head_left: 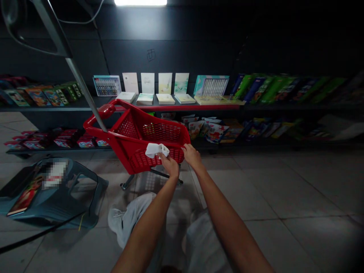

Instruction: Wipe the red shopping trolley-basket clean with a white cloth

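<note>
A red plastic shopping cart (pixel 119 146) stands in front of me, its handle to the left and its basket end to the right. My left hand (pixel 170 165) is closed on a white cloth (pixel 153 149), which lies against the near side of the basket. At the right end, my right hand (pixel 192 154) has its fingers curled over the cart's top rim. The fingertips of the right hand are partly hidden behind the rim.
A grey-blue plastic stool (pixel 85 165) with papers on it stands at left. A metal pole (pixel 82 83) slants down before the cart handle. Behind the cart, a dark shelf (pixel 159 107) carries books, boxes and snack bags. A black strap (pixel 42 233) crosses the lower left.
</note>
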The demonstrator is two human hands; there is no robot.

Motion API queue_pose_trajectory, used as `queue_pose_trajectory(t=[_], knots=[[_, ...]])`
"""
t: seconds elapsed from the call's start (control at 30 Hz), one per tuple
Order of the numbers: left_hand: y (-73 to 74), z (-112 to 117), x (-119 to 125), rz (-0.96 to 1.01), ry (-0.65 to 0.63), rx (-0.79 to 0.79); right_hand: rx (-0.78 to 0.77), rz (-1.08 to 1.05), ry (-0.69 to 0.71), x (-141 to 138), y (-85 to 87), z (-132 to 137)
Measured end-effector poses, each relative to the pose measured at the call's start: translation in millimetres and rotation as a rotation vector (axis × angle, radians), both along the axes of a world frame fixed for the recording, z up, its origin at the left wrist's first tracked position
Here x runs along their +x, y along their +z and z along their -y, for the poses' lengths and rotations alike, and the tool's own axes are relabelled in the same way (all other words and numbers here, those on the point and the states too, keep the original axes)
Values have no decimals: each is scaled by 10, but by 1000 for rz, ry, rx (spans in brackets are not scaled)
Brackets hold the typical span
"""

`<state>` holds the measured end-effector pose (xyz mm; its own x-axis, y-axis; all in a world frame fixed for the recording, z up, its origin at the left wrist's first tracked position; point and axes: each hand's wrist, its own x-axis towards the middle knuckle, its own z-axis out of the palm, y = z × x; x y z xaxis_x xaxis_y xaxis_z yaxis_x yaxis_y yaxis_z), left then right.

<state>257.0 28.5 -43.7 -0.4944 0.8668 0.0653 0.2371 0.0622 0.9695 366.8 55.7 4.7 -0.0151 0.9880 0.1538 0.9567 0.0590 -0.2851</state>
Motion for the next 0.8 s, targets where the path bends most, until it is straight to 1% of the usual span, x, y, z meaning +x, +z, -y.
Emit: queue_pose_trajectory(t=[0.1, 0.2, 0.27, 0.37, 0.5, 0.57, 0.63, 0.73, 0.8], knots=[[-128, 59, 176, 17, -147, 37, -11, 2, -8, 7, -6, -22], [-223, 103, 247, -35, -239, 47, -9, -3, -14, 6, -3, -37], [-248, 119, 220, -86, -280, 53, -2, -3, -17, 8, 0, -39], [-241, 129, 74, -173, -330, 57, 1, -1, 1, 24, 6, -39], [-172, 155, -277, -288, -400, 71, -15, 11, 24, 63, 20, -55], [-107, 190, -503, -349, -436, 80, -24, 10, 32, 79, 31, -65], [-25, 243, -755, -414, -436, 93, -30, 2, 46, 87, 45, -67], [100, 322, -1183, -481, -330, 88, -36, -10, 67, 76, 68, -52], [162, 354, -1496, -461, -208, 53, -34, -12, 72, 58, 78, -37]])
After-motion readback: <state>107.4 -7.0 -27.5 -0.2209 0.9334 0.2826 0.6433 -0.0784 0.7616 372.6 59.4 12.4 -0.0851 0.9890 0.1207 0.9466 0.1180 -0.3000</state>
